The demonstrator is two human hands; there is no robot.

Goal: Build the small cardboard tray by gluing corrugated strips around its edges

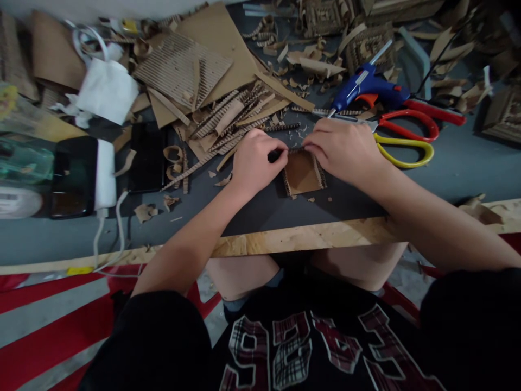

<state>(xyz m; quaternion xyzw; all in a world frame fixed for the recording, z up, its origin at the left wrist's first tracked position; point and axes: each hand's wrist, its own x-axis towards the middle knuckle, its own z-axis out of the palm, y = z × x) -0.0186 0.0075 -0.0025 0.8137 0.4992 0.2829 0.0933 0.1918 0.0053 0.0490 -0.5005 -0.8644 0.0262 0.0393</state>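
Note:
A small cardboard square point(303, 175) with corrugated strips along its side edges lies on the dark table. At its far edge, a corrugated strip point(296, 150) runs between the fingertips of both hands. My left hand point(259, 160) pinches the strip's left end, thumb and forefinger closed. My right hand point(345, 146) is closed on the right end, near the square's far right corner. Just beyond my right hand are a blue glue gun point(358, 84) and scissors with one red and one yellow handle point(407, 158).
Cut corrugated strips point(232, 117) and cardboard sheets point(222, 46) are heaped beyond my left hand. Phones point(147, 157), a white cable point(121, 228) and a tissue point(108, 89) lie at the left. The table's wooden edge point(301, 236) runs below my forearms.

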